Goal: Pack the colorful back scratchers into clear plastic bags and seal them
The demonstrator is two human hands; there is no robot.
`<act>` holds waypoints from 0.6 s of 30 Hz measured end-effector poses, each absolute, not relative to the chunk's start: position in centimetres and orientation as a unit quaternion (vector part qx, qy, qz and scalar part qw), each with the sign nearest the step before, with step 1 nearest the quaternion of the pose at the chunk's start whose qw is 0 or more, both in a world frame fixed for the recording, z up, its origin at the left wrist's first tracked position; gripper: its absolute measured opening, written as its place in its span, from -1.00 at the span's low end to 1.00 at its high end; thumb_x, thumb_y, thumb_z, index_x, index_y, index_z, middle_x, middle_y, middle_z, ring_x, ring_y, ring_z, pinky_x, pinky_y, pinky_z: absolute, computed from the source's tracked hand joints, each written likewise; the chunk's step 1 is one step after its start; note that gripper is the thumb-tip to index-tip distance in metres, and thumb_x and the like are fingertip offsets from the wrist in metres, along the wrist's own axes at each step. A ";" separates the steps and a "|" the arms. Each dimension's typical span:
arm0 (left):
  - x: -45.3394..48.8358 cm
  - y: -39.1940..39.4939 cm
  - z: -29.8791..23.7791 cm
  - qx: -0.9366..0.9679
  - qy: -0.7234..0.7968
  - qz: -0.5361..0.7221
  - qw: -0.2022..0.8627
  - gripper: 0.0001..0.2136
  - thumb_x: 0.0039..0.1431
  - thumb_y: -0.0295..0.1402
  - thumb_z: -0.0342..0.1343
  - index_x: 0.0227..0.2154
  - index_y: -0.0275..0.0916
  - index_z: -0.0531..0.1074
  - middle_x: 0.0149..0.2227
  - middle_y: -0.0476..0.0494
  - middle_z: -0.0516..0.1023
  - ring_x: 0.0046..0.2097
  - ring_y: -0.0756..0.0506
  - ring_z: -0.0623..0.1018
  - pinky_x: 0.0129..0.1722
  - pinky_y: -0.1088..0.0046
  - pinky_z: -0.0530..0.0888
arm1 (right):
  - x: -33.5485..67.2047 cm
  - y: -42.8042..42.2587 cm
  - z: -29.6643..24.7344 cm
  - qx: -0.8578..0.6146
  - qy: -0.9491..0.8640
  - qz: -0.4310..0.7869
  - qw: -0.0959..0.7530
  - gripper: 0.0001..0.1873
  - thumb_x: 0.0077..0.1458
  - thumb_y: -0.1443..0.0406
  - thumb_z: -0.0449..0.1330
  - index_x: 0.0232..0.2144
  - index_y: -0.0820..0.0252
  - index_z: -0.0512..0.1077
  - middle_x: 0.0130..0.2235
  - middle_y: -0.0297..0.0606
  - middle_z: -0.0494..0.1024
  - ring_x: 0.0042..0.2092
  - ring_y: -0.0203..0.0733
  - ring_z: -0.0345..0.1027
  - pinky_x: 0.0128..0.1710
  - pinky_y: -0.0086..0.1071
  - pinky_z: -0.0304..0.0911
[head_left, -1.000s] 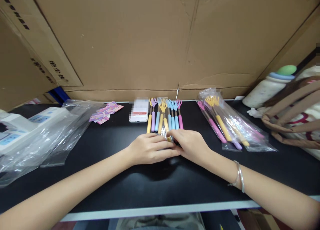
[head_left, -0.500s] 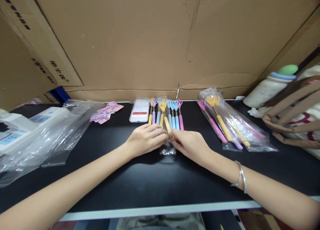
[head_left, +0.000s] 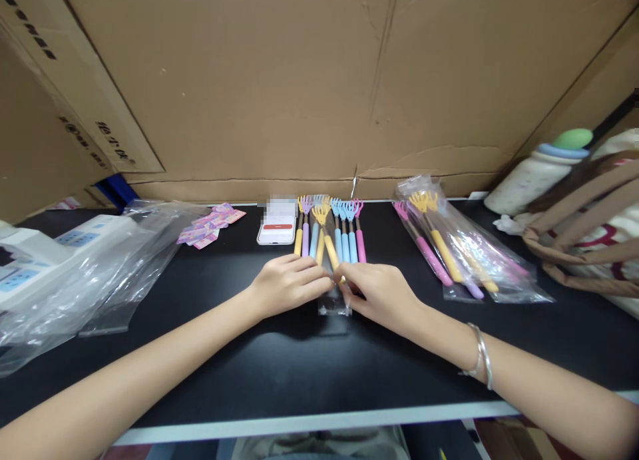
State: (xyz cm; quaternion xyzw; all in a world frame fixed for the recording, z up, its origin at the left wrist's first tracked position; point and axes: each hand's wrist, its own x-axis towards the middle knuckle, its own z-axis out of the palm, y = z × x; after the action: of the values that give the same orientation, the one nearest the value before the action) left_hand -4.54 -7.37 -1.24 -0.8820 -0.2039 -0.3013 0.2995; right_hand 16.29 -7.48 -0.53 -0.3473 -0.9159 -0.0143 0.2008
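Observation:
Both hands meet at the middle of the black table (head_left: 299, 353). My left hand (head_left: 287, 285) and my right hand (head_left: 379, 290) pinch the open end of a narrow clear plastic bag (head_left: 333, 299) that holds a yellow back scratcher (head_left: 327, 237). The scratcher's claw head points away from me. It lies among a row of loose back scratchers (head_left: 344, 230) with yellow, blue, purple and pink handles. A silver bracelet (head_left: 479, 357) sits on my right wrist.
Bagged back scratchers (head_left: 449, 247) lie to the right, near a brown-strapped bag (head_left: 589, 233) and a bottle (head_left: 534, 174). A phone (head_left: 277, 224), pink cards (head_left: 210, 226), empty clear bags (head_left: 100, 273) and a white device (head_left: 44, 253) lie left. Cardboard (head_left: 299, 80) walls the back.
The hands have shifted slightly back from the row, and the bag's open end now shows between them; a second ago the left hand lay over it.

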 end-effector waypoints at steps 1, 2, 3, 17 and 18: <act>-4.6 -7.4 -1.3 -0.884 -0.204 -0.299 0.295 -0.83 0.28 -0.42 -0.03 -0.43 -0.22 0.39 -0.45 0.05 0.53 -0.34 0.06 0.48 -0.33 0.57 0.33 | 16.3 -7.5 -0.5 -0.350 -0.915 -0.015 0.202 -0.89 0.03 0.43 0.06 -0.35 0.16 0.32 -0.45 -0.36 0.51 -0.46 -0.33 0.33 -0.49 -0.51 0.00; -4.6 -7.4 -1.3 -0.887 -0.204 -0.297 0.290 -0.83 0.28 -0.41 -0.03 -0.42 -0.21 0.39 -0.44 0.04 0.53 -0.34 0.06 0.48 -0.32 0.58 0.33 | 16.3 -7.5 -0.5 -0.354 -0.913 -0.017 0.203 -0.90 0.04 0.42 0.06 -0.35 0.16 0.33 -0.46 -0.36 0.52 -0.46 -0.33 0.34 -0.49 -0.51 0.00; -4.6 -7.4 -1.3 -0.889 -0.204 -0.295 0.284 -0.83 0.29 -0.41 -0.04 -0.41 -0.21 0.40 -0.43 0.04 0.53 -0.34 0.06 0.49 -0.31 0.58 0.33 | 16.3 -7.5 -0.5 -0.358 -0.911 -0.018 0.203 -0.91 0.05 0.41 0.06 -0.35 0.16 0.33 -0.46 -0.36 0.52 -0.47 -0.33 0.34 -0.49 -0.51 0.00; -4.3 -7.5 -1.0 -0.886 -0.214 -0.291 0.291 -0.83 0.27 -0.41 -0.03 -0.44 -0.21 0.38 -0.44 0.06 0.53 -0.35 0.06 0.49 -0.32 0.56 0.34 | 16.3 -7.6 -0.4 -0.352 -0.916 -0.023 0.194 -0.85 0.12 0.40 -0.03 -0.36 0.18 0.33 -0.45 -0.32 0.55 -0.46 -0.31 0.40 -0.50 -0.51 0.02; -4.3 -7.5 -1.0 -0.886 -0.213 -0.291 0.292 -0.83 0.27 -0.42 -0.02 -0.44 -0.22 0.38 -0.45 0.06 0.53 -0.35 0.06 0.49 -0.32 0.55 0.34 | 16.3 -7.6 -0.4 -0.351 -0.916 -0.025 0.194 -0.85 0.12 0.40 -0.03 -0.36 0.18 0.34 -0.46 -0.33 0.54 -0.46 -0.31 0.39 -0.50 -0.51 0.02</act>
State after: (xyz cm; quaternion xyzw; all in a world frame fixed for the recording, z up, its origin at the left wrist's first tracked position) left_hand -4.31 -7.49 -0.99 -0.8858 -0.2133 -0.2913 0.2917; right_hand 16.32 -7.55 -0.39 -0.3511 -0.9157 -0.0247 0.1941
